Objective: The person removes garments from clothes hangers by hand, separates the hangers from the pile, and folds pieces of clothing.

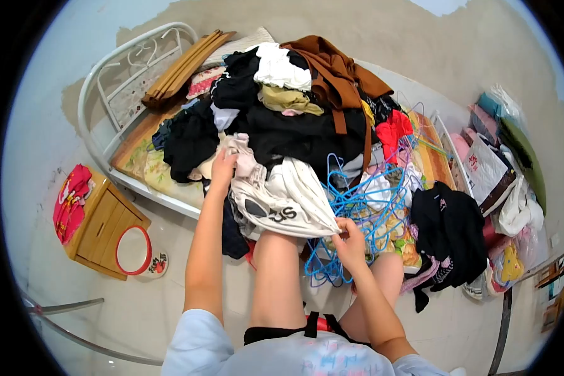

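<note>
A white garment with black lettering [282,200] lies stretched across my lap at the bed's edge. My right hand [349,239] pinches its lower right corner. Further left, my left hand [224,166] is closed on pale pink cloth [247,164] at the upper left of the white garment; its fingertips are partly hidden in the fabric. Behind both hands rises a heap of clothes, with black garments [288,135], a white one [282,67] and a brown one [335,72]. Blue hangers [373,203] lie tangled just right of my right hand.
The white metal bed frame [94,106] curves up at the left. A wooden cabinet [109,229] and a red-rimmed bucket [149,254] stand on the floor. Black clothes [448,232] hang over the bed's right side, near piled bags [485,166].
</note>
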Demonstrator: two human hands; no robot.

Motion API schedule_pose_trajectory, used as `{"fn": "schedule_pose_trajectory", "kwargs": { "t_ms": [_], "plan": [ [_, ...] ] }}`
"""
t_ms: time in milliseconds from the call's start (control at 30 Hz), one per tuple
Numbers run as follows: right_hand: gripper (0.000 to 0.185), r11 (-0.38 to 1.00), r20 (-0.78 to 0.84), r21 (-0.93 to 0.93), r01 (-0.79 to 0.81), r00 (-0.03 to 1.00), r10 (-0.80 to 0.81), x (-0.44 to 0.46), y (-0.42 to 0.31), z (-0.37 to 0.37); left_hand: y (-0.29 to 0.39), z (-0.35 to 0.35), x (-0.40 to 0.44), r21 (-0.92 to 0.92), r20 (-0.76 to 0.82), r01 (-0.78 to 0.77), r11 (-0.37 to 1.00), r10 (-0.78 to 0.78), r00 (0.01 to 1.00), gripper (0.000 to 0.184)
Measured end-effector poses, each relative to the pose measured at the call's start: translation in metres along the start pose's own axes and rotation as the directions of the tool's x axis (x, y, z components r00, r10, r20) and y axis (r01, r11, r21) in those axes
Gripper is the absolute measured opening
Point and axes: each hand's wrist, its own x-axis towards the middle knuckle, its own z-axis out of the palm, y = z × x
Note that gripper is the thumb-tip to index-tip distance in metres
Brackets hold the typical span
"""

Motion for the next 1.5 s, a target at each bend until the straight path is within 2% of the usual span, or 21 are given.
{"fn": "schedule_pose_trajectory", "kwargs": {
  "t_ms": [67, 133, 200, 233, 333, 467, 533, 567, 600, 667, 700, 800, 867, 933, 967, 1033, 1133, 1267, 1400, 1433, 1500],
  "plan": [
    [0.016, 0.997, -0.020, 0.071, 0.004, 1.000, -0.002, 0.001, 0.002, 0.003, -0.015, 0.002, -0.016, 0.492, 0.173, -0.267, 0.829, 0.207, 0.963, 0.065],
    [0.012, 0.996, -0.025, 0.095, 0.001, 1.000, 0.001, 0.002, 0.001, 0.005, -0.019, 0.011, -0.051, 0.573, 0.487, -0.473, 0.669, 0.187, 0.853, 0.073],
    [0.011, 0.941, 0.004, 0.325, -0.091, 0.996, 0.095, 0.004, 0.002, 0.007, -0.012, 0.015, -0.092, 0.639, 0.625, -0.500, 0.584, -0.016, 0.781, 0.080],
    [0.013, 0.933, 0.010, 0.349, -0.091, 0.996, 0.093, 0.005, 0.001, 0.008, -0.009, 0.018, -0.108, 0.725, 0.569, -0.438, 0.532, -0.105, 0.816, 0.084],
    [0.016, 0.940, 0.024, 0.323, -0.106, 0.994, 0.104, 0.005, 0.001, 0.011, -0.057, 0.018, -0.120, 0.773, 0.453, -0.453, 0.443, 0.114, 0.884, 0.042],
    [0.015, 0.962, -0.007, 0.248, -0.112, 0.993, 0.118, 0.001, 0.006, 0.022, -0.045, 0.021, -0.162, 0.439, 0.397, -0.652, 0.618, 0.517, 0.758, 0.033],
    [0.040, 0.774, 0.056, 0.528, -0.350, 0.924, 0.379, -0.005, -0.023, 0.028, -0.002, 0.033, -0.206, 0.325, 0.413, -0.607, 0.725, 0.469, 0.781, 0.030],
    [0.067, 0.682, 0.197, 0.530, -0.503, 0.856, 0.478, -0.005, -0.012, 0.032, 0.009, 0.036, -0.224, 0.271, 0.485, -0.636, 0.723, 0.468, 0.739, 0.028],
    [0.067, 0.508, 0.280, 0.697, -0.505, 0.845, 0.456, -0.008, -0.010, 0.042, 0.017, 0.039, -0.240, 0.216, 0.552, -0.659, 0.721, 0.467, 0.691, 0.026],
    [0.063, 0.423, 0.492, 0.616, -0.665, 0.744, 0.453, -0.009, -0.013, 0.041, 0.027, 0.045, -0.264, 0.179, 0.692, -0.614, 0.769, 0.345, 0.634, 0.025],
    [0.050, 0.468, 0.409, 0.538, -0.701, 0.702, 0.583, -0.013, -0.047, 0.035, 0.029, 0.045, -0.266, 0.096, 0.679, -0.689, 0.718, 0.459, 0.573, 0.024],
    [0.041, 0.462, 0.455, 0.620, -0.634, 0.770, 0.447, -0.024, -0.039, 0.013, 0.034, 0.039, -0.269, 0.018, 0.550, -0.612, 0.791, 0.503, 0.667, 0.023],
    [0.034, 0.590, 0.301, 0.637, -0.496, 0.865, 0.402, -0.033, -0.058, -0.015, 0.016, 0.028, -0.258, -0.003, 0.419, -0.453, 0.891, 0.413, 0.809, 0.025],
    [0.031, 0.628, 0.246, 0.643, -0.438, 0.895, 0.372, -0.047, -0.073, -0.046, 0.033, 0.036, -0.248, 0.161, 0.296, -0.387, 0.908, 0.330, 0.897, 0.034],
    [0.031, 0.622, 0.230, 0.652, -0.435, 0.894, 0.384, -0.057, -0.080, -0.062, 0.029, 0.039, -0.241, 0.203, 0.315, -0.421, 0.884, 0.348, 0.883, 0.038],
    [0.027, 0.834, 0.165, 0.438, -0.336, 0.942, 0.293, -0.081, -0.089, -0.093, 0.023, 0.047, -0.231, 0.301, 0.391, -0.486, 0.821, 0.358, 0.848, 0.051],
    [0.026, 0.777, 0.147, 0.548, -0.310, 0.950, 0.276, -0.113, -0.086, -0.134, 0.030, 0.077, -0.237, 0.389, 0.577, -0.688, 0.613, 0.420, 0.700, 0.066],
    [0.024, 0.757, 0.042, 0.604, -0.248, 0.959, 0.280, -0.138, -0.076, -0.177, 0.020, 0.134, -0.268, 0.330, 0.790, -0.602, 0.727, 0.136, 0.598, 0.087],
    [0.021, 0.970, -0.058, 0.243, -0.022, 0.998, 0.038, -0.148, -0.077, -0.222, -0.038, 0.164, -0.267, 0.219, 0.918, -0.754, 0.619, 0.131, 0.375, 0.029],
    [0.021, 0.976, -0.136, 0.194, -0.101, 0.982, 0.128, -0.154, -0.079, -0.232, -0.039, 0.169, -0.273, 0.193, 0.833, -0.560, 0.806, 0.167, 0.527, 0.006],
    [0.020, 0.962, -0.235, 0.092, -0.258, 0.933, 0.273, -0.164, -0.083, -0.249, -0.032, 0.165, -0.263, 0.264, 0.783, -0.231, 0.936, -0.068, 0.619, 0.003]
  ]
}}
